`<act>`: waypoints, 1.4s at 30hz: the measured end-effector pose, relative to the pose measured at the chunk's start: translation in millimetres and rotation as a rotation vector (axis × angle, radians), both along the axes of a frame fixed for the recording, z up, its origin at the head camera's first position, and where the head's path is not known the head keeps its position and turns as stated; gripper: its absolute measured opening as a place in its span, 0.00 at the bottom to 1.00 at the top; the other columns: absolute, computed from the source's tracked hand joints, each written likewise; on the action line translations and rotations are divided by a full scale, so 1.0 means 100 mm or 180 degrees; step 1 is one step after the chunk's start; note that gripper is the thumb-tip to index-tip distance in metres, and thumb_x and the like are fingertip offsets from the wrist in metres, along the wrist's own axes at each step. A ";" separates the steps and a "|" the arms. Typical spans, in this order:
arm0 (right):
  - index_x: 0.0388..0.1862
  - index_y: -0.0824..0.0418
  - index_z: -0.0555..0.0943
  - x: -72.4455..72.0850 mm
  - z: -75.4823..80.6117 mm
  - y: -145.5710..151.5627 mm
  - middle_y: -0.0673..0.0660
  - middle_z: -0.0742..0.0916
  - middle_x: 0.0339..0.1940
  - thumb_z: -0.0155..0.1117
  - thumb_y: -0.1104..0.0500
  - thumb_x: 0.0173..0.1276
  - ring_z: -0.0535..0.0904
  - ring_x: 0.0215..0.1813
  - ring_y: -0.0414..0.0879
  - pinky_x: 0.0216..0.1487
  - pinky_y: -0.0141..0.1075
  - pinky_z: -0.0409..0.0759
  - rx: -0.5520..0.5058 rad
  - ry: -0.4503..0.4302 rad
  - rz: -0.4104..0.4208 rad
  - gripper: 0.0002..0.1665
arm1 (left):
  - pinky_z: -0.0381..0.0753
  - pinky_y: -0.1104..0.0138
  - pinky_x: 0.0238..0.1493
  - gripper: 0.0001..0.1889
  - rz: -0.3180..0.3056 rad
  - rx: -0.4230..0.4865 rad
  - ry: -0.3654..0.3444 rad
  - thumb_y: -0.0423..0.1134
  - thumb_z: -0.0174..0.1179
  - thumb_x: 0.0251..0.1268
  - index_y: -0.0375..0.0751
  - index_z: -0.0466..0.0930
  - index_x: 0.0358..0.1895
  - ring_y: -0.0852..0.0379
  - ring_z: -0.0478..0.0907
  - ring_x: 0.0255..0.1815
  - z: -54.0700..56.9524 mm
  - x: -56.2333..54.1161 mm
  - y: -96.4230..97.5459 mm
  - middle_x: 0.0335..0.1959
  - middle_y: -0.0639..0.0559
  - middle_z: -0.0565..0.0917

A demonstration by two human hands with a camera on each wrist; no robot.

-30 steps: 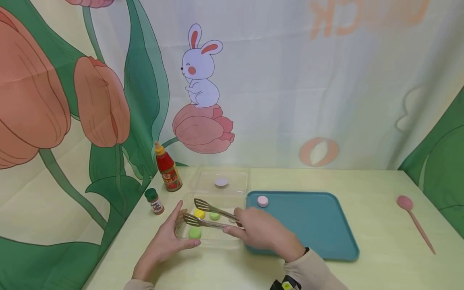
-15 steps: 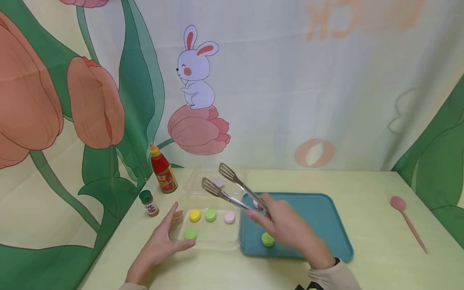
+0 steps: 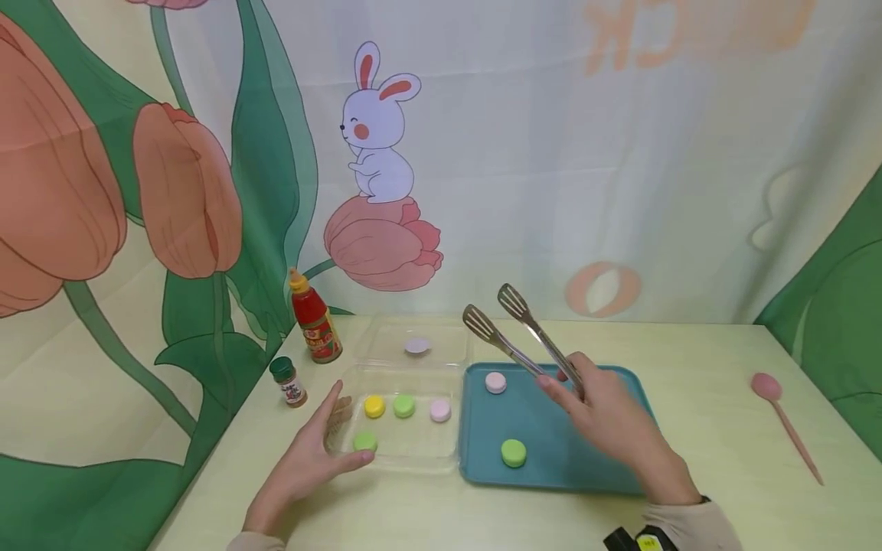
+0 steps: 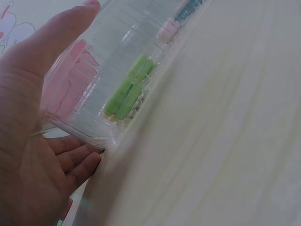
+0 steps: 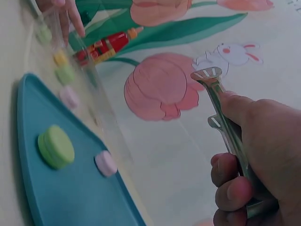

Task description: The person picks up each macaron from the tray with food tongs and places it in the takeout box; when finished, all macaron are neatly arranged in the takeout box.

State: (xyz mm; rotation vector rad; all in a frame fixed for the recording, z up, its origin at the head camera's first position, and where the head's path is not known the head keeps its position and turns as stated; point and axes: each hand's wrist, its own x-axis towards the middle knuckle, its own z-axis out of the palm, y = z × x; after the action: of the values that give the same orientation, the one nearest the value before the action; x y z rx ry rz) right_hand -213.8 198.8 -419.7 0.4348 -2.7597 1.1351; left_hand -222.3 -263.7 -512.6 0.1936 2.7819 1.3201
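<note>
My left hand (image 3: 306, 463) holds the near left corner of a clear plastic box (image 3: 413, 448), thumb along the front rim and fingers at the left side. Inside sit a yellow macaron (image 3: 374, 406), a green macaron (image 3: 403, 405), a pink macaron (image 3: 440, 411) and another green macaron (image 3: 364, 441) by my thumb. My right hand (image 3: 613, 417) grips metal tongs (image 3: 540, 340) above a blue tray (image 3: 572, 471); their slotted ends are apart with nothing between. On the tray lie a green macaron (image 5: 56, 147) and a pink macaron (image 5: 106, 163).
The box's clear lid (image 3: 386, 337), with a pale round patch, lies folded back behind it. A red sauce bottle (image 3: 315, 317) and a green-capped spice jar (image 3: 288, 383) stand at the left. A pink spoon (image 3: 785, 425) lies far right. A printed curtain (image 3: 510, 168) hangs behind.
The tongs have risen from over the box and moved right with my right hand, to above the tray. The tray's green macaron, hidden earlier, shows now. My left hand has stayed at the box.
</note>
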 end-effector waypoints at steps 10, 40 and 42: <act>0.65 0.66 0.78 -0.10 -0.21 0.32 0.51 0.76 0.24 0.64 0.33 0.84 0.71 0.23 0.43 0.23 0.36 0.71 0.0296 0.0037 -0.0177 0.37 | 0.55 0.32 0.87 0.71 0.0006 -0.0002 0.0021 0.60 0.85 0.58 0.57 0.39 0.94 0.38 0.60 0.90 0.01 -0.02 0.01 0.89 0.43 0.65; 0.52 0.62 0.83 -0.30 -0.64 0.29 0.50 0.78 0.27 0.71 0.35 0.79 0.75 0.33 0.45 0.33 0.41 0.72 0.0875 -0.0504 0.0137 0.31 | 0.53 0.30 0.87 0.70 0.0039 -0.0036 -0.0037 0.61 0.84 0.58 0.61 0.40 0.94 0.36 0.54 0.92 -0.01 0.00 -0.01 0.90 0.45 0.64; 0.51 0.62 0.83 -0.31 -0.64 0.31 0.50 0.78 0.27 0.71 0.34 0.79 0.75 0.32 0.45 0.33 0.41 0.71 0.0868 -0.0506 0.0155 0.30 | 0.53 0.30 0.87 0.70 0.0028 -0.0017 -0.0034 0.61 0.84 0.58 0.60 0.40 0.94 0.37 0.56 0.92 -0.01 -0.01 0.00 0.90 0.45 0.64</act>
State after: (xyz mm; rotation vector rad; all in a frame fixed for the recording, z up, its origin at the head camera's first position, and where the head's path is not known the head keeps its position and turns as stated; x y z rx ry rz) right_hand -244.9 229.7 -483.6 0.4609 -3.0741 0.8369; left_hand -223.4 -264.1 -513.2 0.1737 2.7804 1.3113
